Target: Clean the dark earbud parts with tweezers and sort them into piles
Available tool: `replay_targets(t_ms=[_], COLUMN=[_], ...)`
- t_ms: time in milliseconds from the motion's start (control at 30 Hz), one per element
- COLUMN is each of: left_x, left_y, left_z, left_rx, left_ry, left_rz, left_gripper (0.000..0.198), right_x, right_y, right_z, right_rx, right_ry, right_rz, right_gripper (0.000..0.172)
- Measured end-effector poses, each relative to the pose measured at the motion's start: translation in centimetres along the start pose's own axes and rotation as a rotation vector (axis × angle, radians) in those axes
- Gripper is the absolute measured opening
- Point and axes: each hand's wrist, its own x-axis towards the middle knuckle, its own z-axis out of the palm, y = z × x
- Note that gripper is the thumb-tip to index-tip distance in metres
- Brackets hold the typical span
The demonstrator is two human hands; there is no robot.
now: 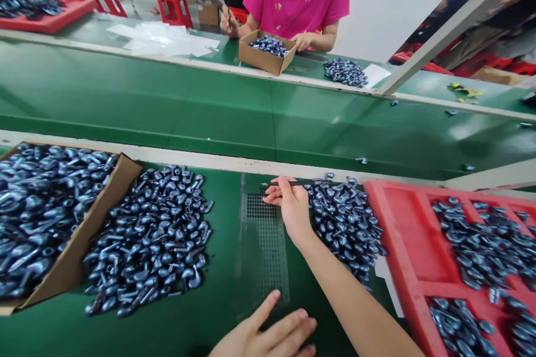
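My right hand (292, 206) is closed around thin black tweezers (310, 182), held level like a pen, their tip pointing left. It hovers at the upper end of a clear perforated sheet (270, 251), which has a dark grid of small cells (260, 206) at its top. Below, near the bottom edge, my left hand (268, 334) is open with its fingers apart, and nothing shows in it. A heap of glossy dark-blue earbud shells (154, 234) lies left of the sheet. Another heap of earbud shells (345, 223) lies right of it, partly behind my right hand.
At the left stands a cardboard box (100, 195) full of shells; at the right, a red divided tray (427, 234) of shells. Across the green bench, a person in a pink shirt (297, 0) sits behind a smaller cardboard box (262, 58). A slanted metal post (452, 28) rises at the right.
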Motion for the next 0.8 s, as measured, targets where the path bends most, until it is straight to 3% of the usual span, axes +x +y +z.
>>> replay_targets(t_ms=[233, 333, 433, 467, 533, 667, 800], left_x=[-0.3, -0.2, 0.5, 0.9, 1.8, 3.8, 4.9], left_y=[0.4, -1.1, -3.4, -4.3, -5.8, -8.4, -9.6], left_z=[0.4, -1.3, -3.7, -4.3, -4.8, -2.6, 0.0], left_rx=[0.005, -0.057, -0.278, -0.367, -0.393, -0.064, 0.049], left_ry=[-0.053, -0.133, -0.173, -0.19, -0.21, -0.208, -0.226], left_rz=[-0.007, 0.078, 0.088, 0.043, -0.179, -0.715, -0.836], left_gripper=[0.044, 0.045, 0.045, 0.045, 0.041, 0.039, 0.046], right_x=[0.0, -0.3, -0.5, -0.5, -0.4, 0.1, 0.4], right_y=[0.2, 0.4, 0.5, 0.5, 0.4, 0.1, 0.1], right_z=[0.1, 0.0, -0.2, -0.2, -0.2, -0.1, -0.1], right_rx=[-0.006, 0.0, -0.003, -0.007, -0.019, -0.06, -0.088], right_ry=[-0.001, -0.008, -0.02, -0.023, -0.031, -0.058, -0.071], right_rz=[-0.055, -0.09, -0.115, -0.118, -0.117, -0.106, -0.108], right_gripper=[0.024, 0.025, 0.025, 0.026, 0.026, 0.026, 0.024])
